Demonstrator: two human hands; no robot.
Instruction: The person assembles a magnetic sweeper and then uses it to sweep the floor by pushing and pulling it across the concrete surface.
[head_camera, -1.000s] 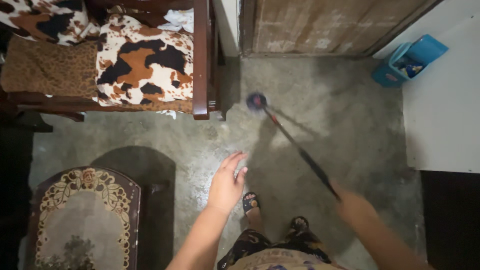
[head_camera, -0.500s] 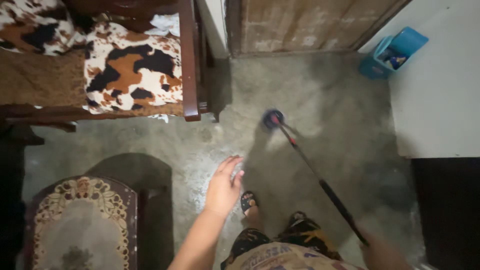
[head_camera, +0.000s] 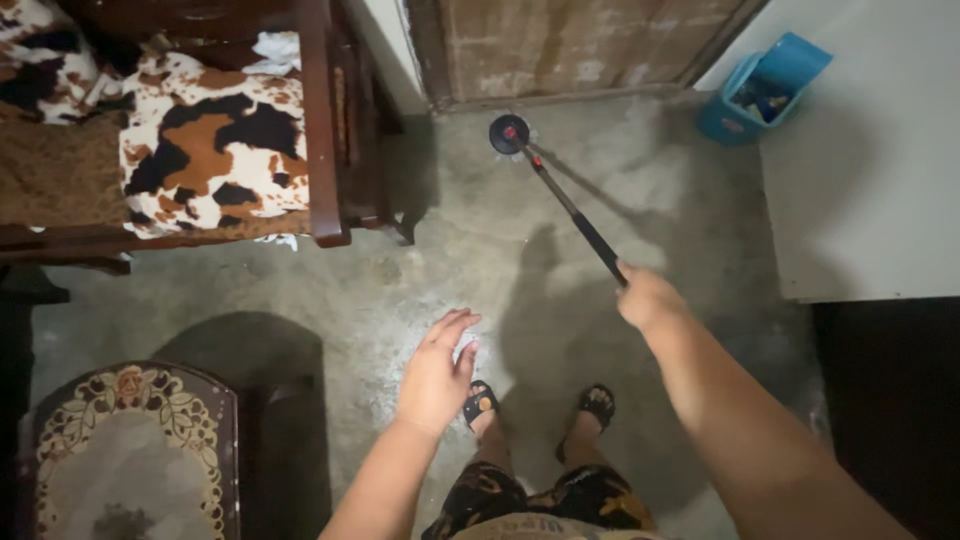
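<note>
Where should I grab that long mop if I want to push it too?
Probably on the black grip of the mop pole, near its raised end, coming from above, as the right hand does. The pole slants up from the round head on the floor, so that end is nearest.

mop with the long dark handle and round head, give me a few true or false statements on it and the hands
1. The right hand grips the long dark handle of the mop. True.
2. The round mop head rests on the cow-print cushion. False: it sits on the grey concrete floor, close to the brown wooden door.
3. The left hand holds the handle too. False: it is open and empty, fingers spread above the floor.
4. The blue plastic bin stands to the right of the mop head, by the white wall. True.
5. The person is barefoot. False: dark sandals are on the feet.
</note>
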